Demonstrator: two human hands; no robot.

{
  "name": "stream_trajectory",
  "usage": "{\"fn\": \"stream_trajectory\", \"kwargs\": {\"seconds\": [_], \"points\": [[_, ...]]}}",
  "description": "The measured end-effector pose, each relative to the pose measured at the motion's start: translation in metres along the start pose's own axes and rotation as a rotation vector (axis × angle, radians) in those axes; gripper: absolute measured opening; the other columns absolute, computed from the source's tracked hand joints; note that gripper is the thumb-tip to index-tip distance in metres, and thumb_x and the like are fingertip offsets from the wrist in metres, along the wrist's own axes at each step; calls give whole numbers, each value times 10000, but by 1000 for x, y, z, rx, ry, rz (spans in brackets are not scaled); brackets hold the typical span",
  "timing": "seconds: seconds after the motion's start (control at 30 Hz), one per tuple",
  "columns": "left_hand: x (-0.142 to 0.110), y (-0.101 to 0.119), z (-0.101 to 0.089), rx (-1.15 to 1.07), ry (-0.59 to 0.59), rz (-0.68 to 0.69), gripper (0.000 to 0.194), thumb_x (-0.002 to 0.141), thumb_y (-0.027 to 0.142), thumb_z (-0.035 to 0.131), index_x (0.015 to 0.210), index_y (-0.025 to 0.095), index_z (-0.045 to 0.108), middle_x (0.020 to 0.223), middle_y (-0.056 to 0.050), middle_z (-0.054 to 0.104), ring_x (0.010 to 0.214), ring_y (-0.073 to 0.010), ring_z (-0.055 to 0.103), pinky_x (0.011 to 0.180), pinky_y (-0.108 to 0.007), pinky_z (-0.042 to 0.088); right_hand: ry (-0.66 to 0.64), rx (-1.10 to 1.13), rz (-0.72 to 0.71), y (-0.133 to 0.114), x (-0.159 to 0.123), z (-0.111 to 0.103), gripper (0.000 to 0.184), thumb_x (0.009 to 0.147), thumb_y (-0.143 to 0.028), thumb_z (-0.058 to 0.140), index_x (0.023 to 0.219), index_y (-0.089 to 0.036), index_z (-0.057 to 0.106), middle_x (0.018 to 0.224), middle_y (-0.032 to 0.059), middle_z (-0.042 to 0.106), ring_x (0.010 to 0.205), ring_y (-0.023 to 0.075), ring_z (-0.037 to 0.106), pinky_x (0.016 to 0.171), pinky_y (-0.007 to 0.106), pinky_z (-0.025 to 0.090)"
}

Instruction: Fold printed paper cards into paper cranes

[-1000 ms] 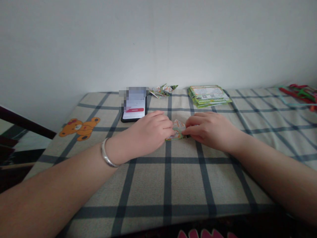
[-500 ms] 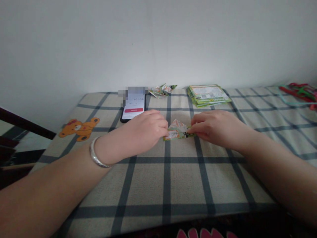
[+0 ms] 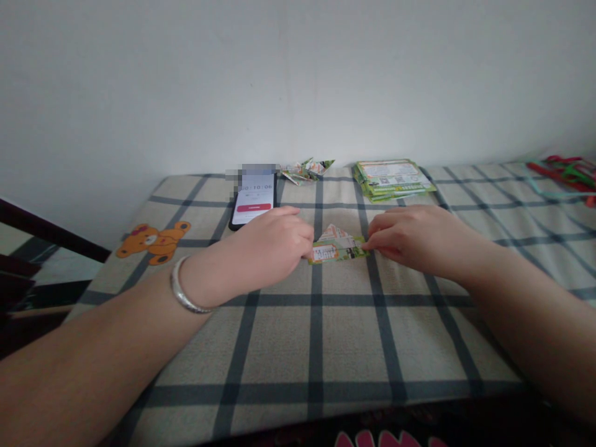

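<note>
A small folded paper (image 3: 339, 246), printed in green, white and orange with a pointed top, lies on the checked cloth between my hands. My left hand (image 3: 285, 243) has its fingers closed at the paper's left end; the fingertips are partly hidden behind the hand. At the right end, the thumb and fingers of my right hand (image 3: 404, 237) pinch the paper's corner. Behind it, near the wall, sit folded paper pieces (image 3: 307, 171) with sharp points. A stack of printed green-and-white sheets (image 3: 393, 179) lies to their right.
A phone (image 3: 254, 195) with a timer on its screen lies just beyond my left hand. An orange bear figure (image 3: 153, 242) is on the cloth at left. Red and green items (image 3: 565, 177) lie at the far right. The wall (image 3: 298, 81) borders the table's back edge.
My right hand has slid slightly right along the paper, toward its corner, uncovering more of that end. My left hand stays almost in place. The whole view has shifted slightly.
</note>
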State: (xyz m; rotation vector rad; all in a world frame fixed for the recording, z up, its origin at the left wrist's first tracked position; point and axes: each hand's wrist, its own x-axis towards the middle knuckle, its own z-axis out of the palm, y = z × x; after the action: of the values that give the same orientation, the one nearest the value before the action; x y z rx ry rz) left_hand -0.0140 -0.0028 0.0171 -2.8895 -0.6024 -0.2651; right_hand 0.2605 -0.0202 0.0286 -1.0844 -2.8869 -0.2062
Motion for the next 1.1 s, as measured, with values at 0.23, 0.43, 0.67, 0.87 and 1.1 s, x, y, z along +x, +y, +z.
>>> {"fn": "stream_trajectory", "kwargs": {"seconds": [0.23,0.43,0.67,0.87,1.1], "points": [[2,4,1,-120,-10,-114,236,804,134,485,742,169,710,815,-60,690,871,-205,638,845,-377,509,-1,25,20,-1,-2,0,170,852,-157,579,846,-246,724,920,-3,712,776,146,643,665,287,418],[2,10,5,-91,22,-150,224,806,153,469,724,143,677,770,-73,657,803,-210,624,768,-376,508,-19,-16,62,-3,-4,1,163,861,-183,564,829,-245,711,913,-7,715,745,149,640,629,291,394],[1,10,13,-90,86,-196,296,918,237,457,736,133,665,779,-68,638,779,-185,606,724,-330,489,2,-79,197,-10,4,3,133,816,-199,522,779,-212,649,827,26,690,710,172,612,550,289,325],[2,10,19,-63,68,-216,190,903,251,543,768,146,624,815,-50,612,812,-192,578,727,-327,471,36,115,507,-11,13,10,218,893,-298,458,862,-228,662,773,24,687,662,177,594,564,296,352],[3,14,22,-113,103,-276,191,900,240,560,1056,138,606,1003,-78,620,973,-218,576,868,-365,489,81,239,357,-12,14,18,282,864,-442,587,982,-203,676,885,52,650,781,188,582,666,308,429]]}}
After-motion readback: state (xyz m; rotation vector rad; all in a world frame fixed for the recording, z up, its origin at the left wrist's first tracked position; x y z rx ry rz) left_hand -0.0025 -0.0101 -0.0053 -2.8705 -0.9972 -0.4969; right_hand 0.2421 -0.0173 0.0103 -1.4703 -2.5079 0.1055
